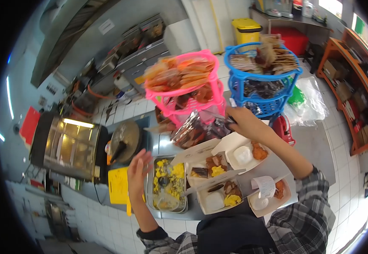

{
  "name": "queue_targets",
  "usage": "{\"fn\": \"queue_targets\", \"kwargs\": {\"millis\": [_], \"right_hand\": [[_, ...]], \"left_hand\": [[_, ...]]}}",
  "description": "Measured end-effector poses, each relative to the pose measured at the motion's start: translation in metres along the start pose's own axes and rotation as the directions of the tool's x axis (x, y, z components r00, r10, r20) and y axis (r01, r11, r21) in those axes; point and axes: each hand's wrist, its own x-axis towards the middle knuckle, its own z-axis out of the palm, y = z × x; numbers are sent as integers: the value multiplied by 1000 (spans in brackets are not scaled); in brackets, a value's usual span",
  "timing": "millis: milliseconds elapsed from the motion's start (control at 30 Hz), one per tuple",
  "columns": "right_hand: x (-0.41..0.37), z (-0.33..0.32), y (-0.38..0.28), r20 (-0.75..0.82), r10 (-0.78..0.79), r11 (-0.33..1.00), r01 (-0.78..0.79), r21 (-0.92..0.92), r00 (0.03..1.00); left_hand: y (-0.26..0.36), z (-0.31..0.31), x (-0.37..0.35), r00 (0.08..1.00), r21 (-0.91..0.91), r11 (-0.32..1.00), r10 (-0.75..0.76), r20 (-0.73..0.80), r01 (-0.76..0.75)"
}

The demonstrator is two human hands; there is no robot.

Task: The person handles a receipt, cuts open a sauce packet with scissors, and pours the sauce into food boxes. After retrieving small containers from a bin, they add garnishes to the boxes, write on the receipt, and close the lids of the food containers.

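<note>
My right hand point(247, 124) is closed around a dark-handled tool point(231, 123), possibly scissors, by the shiny plastic packets point(192, 130) at the foot of the pink rack. Its exact kind is hard to make out. My left hand point(139, 168) hangs open, fingers apart, beside the metal tray point(186, 202) of yellow scrambled egg point(176, 170). Below my hands stand open paper boxes: one with rice and fried chicken point(259, 151), one with meat and egg point(216, 166), one with rice, meat and egg point(233, 200), and one with a paper slip point(266, 186) over it.
A pink tiered rack point(184, 96) and a blue one point(260, 76) hold flat packets behind the boxes. At left are a yellow cutting board point(118, 186), a lidded round pan point(126, 137) and a lit glass warmer point(67, 146). Orange shelves point(353, 91) stand at right.
</note>
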Motion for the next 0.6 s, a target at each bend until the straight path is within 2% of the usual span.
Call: {"fn": "queue_targets", "kwargs": {"millis": [67, 133, 167, 233, 300, 400, 500, 567, 600], "right_hand": [[42, 24, -7, 40, -49, 999, 50, -15, 998], [76, 41, -24, 18, 80, 928, -68, -367, 997], [90, 53, -20, 45, 58, 934, -39, -354, 997], [110, 81, -4, -32, -73, 803, 39, -594, 997], [121, 94, -1, -5, -16, 759, 9, -651, 1000], [131, 111, 24, -43, -47, 713, 4, -701, 998], [127, 115, 32, -75, -29, 701, -33, -712, 997], [103, 97, 21, -84, -99, 747, 18, -665, 992], [85, 85, 11, -92, -73, 737, -8, -676, 993]], "left_hand": [[-23, -20, -54, 978, -9, 994, -107, -177, 107], [-51, -34, -110, 936, -99, 980, -194, -293, 172], [-67, -39, -138, 904, -159, 966, -246, -350, 202], [-102, -41, -192, 812, -285, 928, -351, -466, 238], [-127, -34, -235, 690, -402, 884, -447, -569, 241], [-144, -15, -271, 547, -478, 845, -525, -652, 240], [-148, -3, -279, 568, -441, 851, -520, -638, 285], [-153, 1, -272, 597, -409, 855, -516, -614, 319], [-157, 2, -268, 660, -348, 865, -500, -560, 361]]}}
